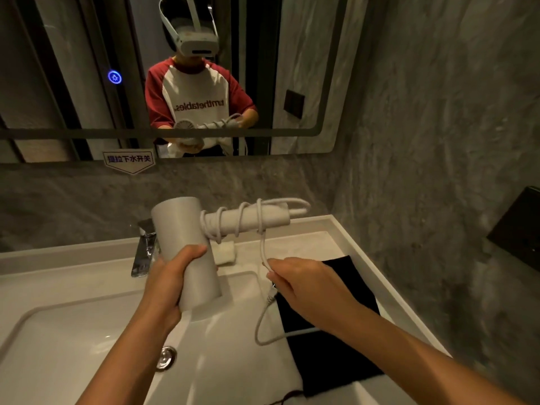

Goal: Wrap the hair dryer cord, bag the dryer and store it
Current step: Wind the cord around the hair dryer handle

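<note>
Pale grey hair dryer [187,247] is held above the white sink [73,331], its barrel gripped by the left hand [168,283]. White cord [238,217] coils around the handle; its free length runs down into the pinching fingers of the right hand [304,283]. A black bag [336,346] lies flat on the counter [344,229], under the right forearm.

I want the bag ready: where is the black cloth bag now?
In the head view, the flat black cloth bag lies on the white counter, right of the basin, under the right hand.
</note>
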